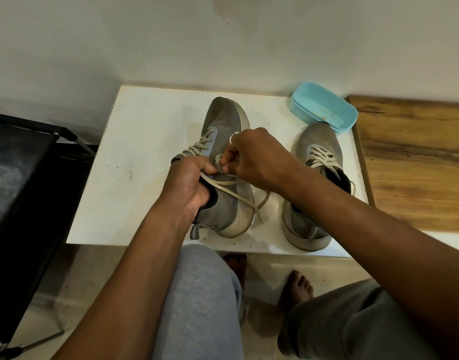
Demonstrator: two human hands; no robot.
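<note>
- Grey sneaker (224, 118) stands mid-way on the white table (134, 152), toe to 12 o'clock.
- I log the left hand (189, 183) curled round its collar, with the lace (233, 194) running out from under the fingers.
- Right hand (251, 159) pinches a lace loop above the eyelets.
- Both hands hide the tongue from me.
- Second sneaker (318, 144) sits at 3 o'clock, near; the right forearm crosses its heel.
- Blue container (324, 107) at 1 o'clock.
- Wooden board (415, 157) far at 3 o'clock; black rack (23, 165) at 9 o'clock.

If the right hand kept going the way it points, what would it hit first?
Probably the laced top of the grey sneaker it works on; the right hand pinches its lace. Depth is unclear.
</note>
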